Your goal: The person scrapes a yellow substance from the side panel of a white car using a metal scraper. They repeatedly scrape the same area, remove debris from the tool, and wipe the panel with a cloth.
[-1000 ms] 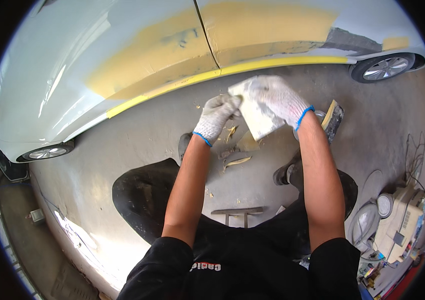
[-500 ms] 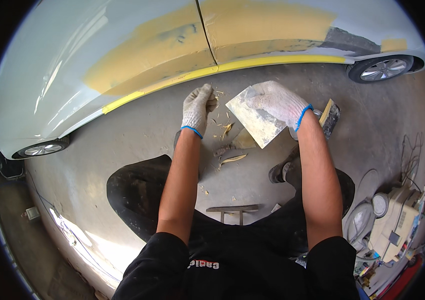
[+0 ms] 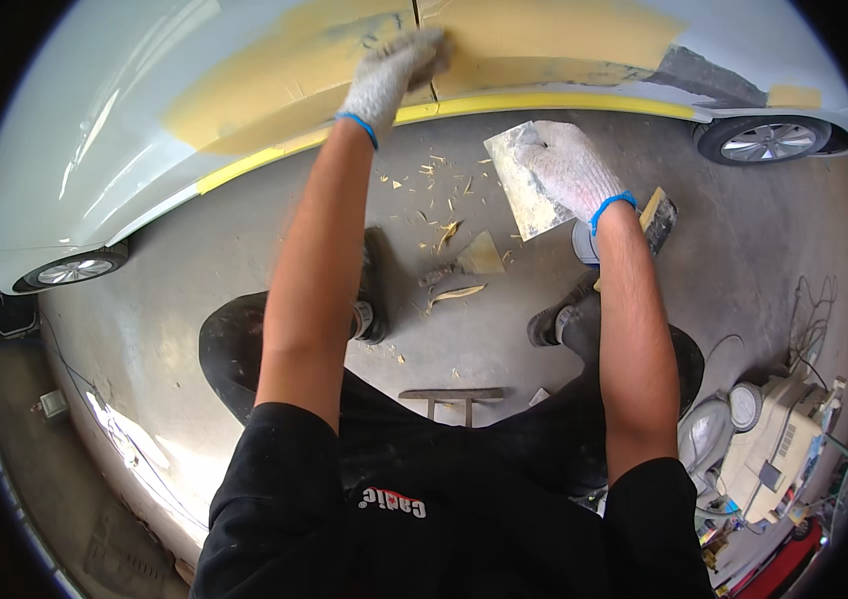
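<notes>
My left hand (image 3: 392, 82), in a white knit glove with a blue cuff, is raised at the car's side panel (image 3: 504, 50), beside the dark seam. The panel carries a broad tan filler patch. Motion smears the fingers; whether they touch the panel or pinch anything, I cannot tell. Lower and to the right, my gloved right hand (image 3: 568, 170) is closed on the upper right side of a flat square putty board (image 3: 526, 195). Pale and grey smears coat the board, which is tilted above the floor.
Yellow tape (image 3: 564, 102) runs along the car's lower edge. Peeled scraps (image 3: 459, 294) and a tan triangular piece (image 3: 482, 255) lie on the concrete. Right of the board are a can (image 3: 585, 243) and a putty-stained tool (image 3: 657, 222). A beige case (image 3: 768, 464) stands at lower right near loose cables.
My left hand has risen from over the floor to the car panel's seam. My right hand has shifted slightly up and right with the putty board, which has turned a little.
</notes>
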The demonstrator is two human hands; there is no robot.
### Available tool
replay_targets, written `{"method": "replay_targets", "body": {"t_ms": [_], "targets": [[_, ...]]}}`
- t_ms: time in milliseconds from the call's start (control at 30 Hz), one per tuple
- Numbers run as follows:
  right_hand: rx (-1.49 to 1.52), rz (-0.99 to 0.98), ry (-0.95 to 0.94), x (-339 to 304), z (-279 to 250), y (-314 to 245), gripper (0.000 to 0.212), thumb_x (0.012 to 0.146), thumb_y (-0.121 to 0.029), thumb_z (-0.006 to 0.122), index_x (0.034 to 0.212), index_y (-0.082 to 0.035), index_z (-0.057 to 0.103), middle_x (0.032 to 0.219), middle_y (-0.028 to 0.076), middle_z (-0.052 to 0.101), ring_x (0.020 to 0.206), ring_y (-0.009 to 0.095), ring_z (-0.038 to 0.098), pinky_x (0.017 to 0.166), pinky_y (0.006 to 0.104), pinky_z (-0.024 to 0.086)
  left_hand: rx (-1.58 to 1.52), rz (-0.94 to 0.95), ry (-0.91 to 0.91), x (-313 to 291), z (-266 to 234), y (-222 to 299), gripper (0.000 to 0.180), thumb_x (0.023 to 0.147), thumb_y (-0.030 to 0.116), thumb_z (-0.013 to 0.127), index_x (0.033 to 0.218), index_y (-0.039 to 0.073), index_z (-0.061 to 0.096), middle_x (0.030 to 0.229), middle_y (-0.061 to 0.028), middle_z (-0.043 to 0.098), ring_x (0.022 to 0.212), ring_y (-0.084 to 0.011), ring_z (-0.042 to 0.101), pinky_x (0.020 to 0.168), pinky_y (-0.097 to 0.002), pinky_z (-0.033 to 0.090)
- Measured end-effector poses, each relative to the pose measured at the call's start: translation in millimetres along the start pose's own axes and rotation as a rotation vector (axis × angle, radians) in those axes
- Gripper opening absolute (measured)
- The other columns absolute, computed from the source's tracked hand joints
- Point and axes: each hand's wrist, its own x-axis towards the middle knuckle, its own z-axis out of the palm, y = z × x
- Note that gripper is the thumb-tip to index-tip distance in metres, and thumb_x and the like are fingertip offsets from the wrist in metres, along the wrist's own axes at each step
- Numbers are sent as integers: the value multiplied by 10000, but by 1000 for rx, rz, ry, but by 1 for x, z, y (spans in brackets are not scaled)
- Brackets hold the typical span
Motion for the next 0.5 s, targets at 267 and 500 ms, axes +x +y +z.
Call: {"method": "replay_targets", "body": {"t_ms": [267,500], "targets": [[6,-3,17,2,7,2,285,921,-208,587,1069,21,671,871,109,684,751,174,613,719,343,508,10,-477,94,-88,9,-146,312,940,344,671,1114,86,695,893,-11,691,801,-107,647,721,-273,510],[337,43,-131,-3,14,-6,294,893,-212,605,1080,-6,700,916,163,721,791,248,673,733,388,532,-333,-314,-187,-125,29,-111,161,931,232,754,926,100,661,848,-28,688,744,-137,649,703,-314,552]]}}
